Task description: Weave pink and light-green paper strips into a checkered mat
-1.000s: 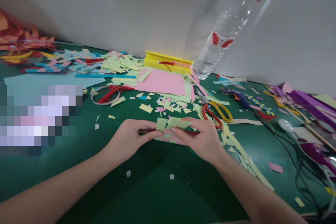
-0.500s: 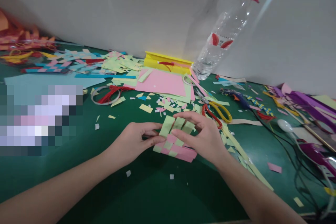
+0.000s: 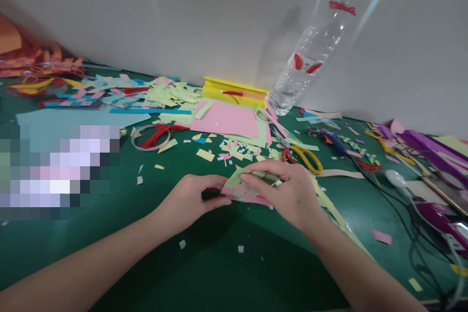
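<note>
Between my hands, above the green table, is a small woven piece of pink and light green paper strips (image 3: 243,189), tilted so that it looks flatter. My left hand (image 3: 195,197) pinches its left edge between thumb and fingers. My right hand (image 3: 288,187) grips the upper right part, with the thumb on top of the green strips and the fingers behind. Just beyond my right hand lie scissors with red and yellow handles (image 3: 307,157), partly covered by the hand. Paper scraps (image 3: 234,148) are scattered beyond the woven piece.
Pink sheets (image 3: 224,119) and a yellow folded strip (image 3: 234,91) lie by the wall. A clear bottle (image 3: 310,61) leans there. Tape with red threads (image 3: 150,136) lies left. A purple glue gun (image 3: 435,214) with its cable is right. A blurred patch covers the left side.
The woven piece has tipped flatter, its green strip ends no longer standing up toward me. My right hand has shifted slightly right and down. The whole view has moved a little.
</note>
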The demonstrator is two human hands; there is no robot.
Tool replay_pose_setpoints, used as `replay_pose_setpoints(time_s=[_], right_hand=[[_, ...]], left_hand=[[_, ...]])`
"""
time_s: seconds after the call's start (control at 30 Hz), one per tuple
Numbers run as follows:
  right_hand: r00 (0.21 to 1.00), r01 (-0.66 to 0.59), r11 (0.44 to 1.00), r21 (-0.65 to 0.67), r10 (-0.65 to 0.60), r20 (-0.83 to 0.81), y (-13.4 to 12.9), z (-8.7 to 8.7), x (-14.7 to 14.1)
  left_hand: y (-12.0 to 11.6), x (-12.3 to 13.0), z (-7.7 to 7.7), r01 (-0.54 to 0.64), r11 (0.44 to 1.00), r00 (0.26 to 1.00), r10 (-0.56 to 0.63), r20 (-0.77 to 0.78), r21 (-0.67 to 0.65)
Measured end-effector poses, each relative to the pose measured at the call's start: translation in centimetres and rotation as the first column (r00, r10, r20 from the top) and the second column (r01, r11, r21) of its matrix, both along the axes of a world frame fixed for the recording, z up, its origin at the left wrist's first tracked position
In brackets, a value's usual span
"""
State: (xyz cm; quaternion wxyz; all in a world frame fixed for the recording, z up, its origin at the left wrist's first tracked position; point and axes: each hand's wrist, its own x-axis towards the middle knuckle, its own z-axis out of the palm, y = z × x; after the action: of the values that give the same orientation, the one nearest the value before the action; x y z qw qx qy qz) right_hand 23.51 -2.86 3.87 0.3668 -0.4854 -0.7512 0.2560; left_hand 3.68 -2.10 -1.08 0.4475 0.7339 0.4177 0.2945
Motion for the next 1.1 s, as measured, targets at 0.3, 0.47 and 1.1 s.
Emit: replay_pose_setpoints(time_s=[0.3, 0.47, 1.1], right_hand=[[0.998, -0.026, 0.999, 0.039, 0.029, -0.057, 1.3, 1.5, -0.1], [0.994, -0.109, 0.993, 0.047, 0.108, 0.012, 2.1, 2.8, -0.7], [0.988, -0.145, 0.984, -0.101, 0.149, 0.042, 3.9, 2.3, -2.2]], left_hand=[[0.1, -0.3, -0.4, -0.036, 0.999, 0.999, 0.036, -0.027, 0.0], [0.1, -0.5, -0.3, -0.033, 0.999, 0.999, 0.034, 0.034, -0.039], [-0.3, -0.7, 0.9, -0.31, 0.947, 0.951, 0.307, 0.046, 0.085]])
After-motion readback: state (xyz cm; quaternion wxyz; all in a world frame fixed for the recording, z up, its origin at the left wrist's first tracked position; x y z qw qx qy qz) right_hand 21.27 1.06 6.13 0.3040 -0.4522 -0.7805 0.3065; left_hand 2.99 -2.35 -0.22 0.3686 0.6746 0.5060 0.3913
